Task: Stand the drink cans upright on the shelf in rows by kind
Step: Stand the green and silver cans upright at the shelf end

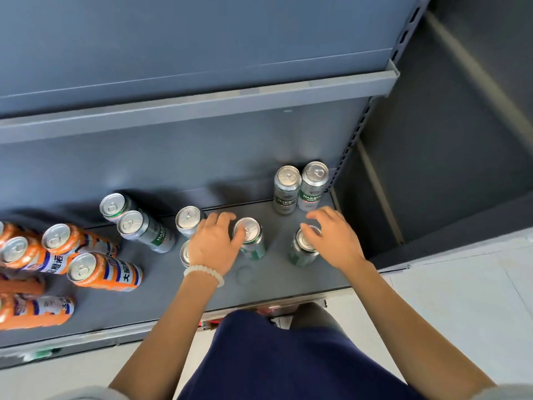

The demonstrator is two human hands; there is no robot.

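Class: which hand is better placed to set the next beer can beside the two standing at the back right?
Right. The right hand rests on a green can nearest the back pair; the left hand is farther away.

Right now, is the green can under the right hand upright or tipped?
Upright: the green can shows its lid on top and its base on the shelf, right hand over the lid.

Grey metal shelving (202, 108), pale tiled floor (461, 298).
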